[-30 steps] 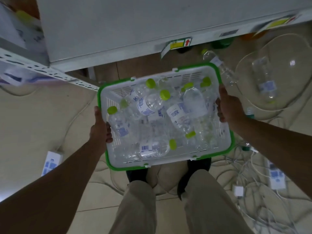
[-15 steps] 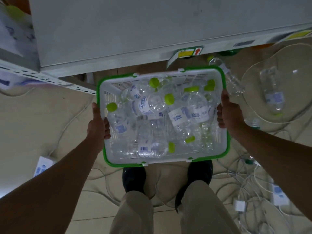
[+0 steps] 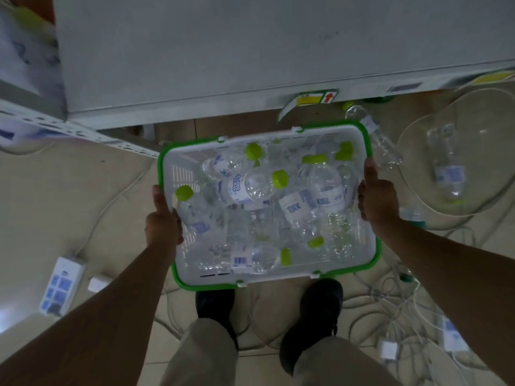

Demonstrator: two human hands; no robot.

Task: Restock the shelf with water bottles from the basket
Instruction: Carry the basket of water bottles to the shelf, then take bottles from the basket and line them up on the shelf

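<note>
Below, both hands grip basket (image 3: pixel 372 254) sides, thumbs up

I'm in a shop-like room: a grey shelf (image 3: pixel 223 51) with a price tag (image 3: pixel 315 99) on its front edge, a shopping basket (image 3: pixel 181 174) before it, and a power strip (image 3: pixel 62 285) and cables (image 3: pixel 390 302) on the floor below.

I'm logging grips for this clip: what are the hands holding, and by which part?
Both hold the basket of water bottles: the left hand grips its left rim, the right hand its right rim.
</note>
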